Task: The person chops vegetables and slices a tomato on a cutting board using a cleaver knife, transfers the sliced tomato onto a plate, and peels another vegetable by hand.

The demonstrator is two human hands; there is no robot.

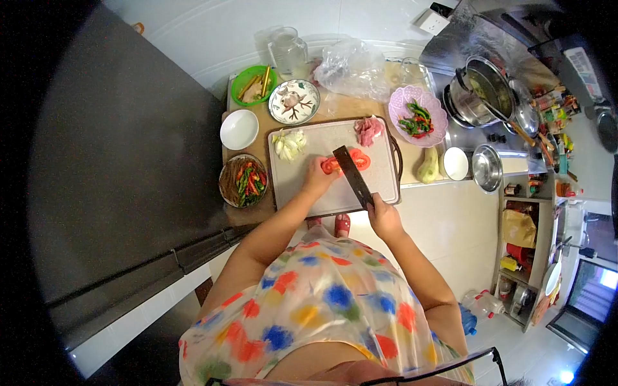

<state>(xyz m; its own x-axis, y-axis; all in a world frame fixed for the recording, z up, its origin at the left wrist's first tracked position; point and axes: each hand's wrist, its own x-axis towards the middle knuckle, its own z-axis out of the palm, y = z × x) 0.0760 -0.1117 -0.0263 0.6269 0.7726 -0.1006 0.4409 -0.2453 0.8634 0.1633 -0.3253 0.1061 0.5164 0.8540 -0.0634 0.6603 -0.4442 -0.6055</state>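
My right hand [385, 219] is wrapped round the handle of a dark, broad-bladed kitchen knife [352, 172], which points away from me across the cutting board [309, 186]. Left of the blade, my left hand [318, 180] holds a cut red tomato [329, 166] against the board, its fingers curled over it. Tomato slices [361, 159] lie just right of the blade. Toward the board's far right corner is a heap of sliced raw meat [369, 131]. Pale chopped vegetable pieces [289, 145] sit at the far left. The blade hides part of the tomato.
Left of the board stand a bowl of peppers and brown strands [243, 181] and a white bowl [239, 130]. Behind are a patterned plate [294, 101], a green basket [253, 85] and a glass jug [288, 55]. Rightward: a pink dish [400, 103], a pale gourd [428, 166], a pot [476, 106].
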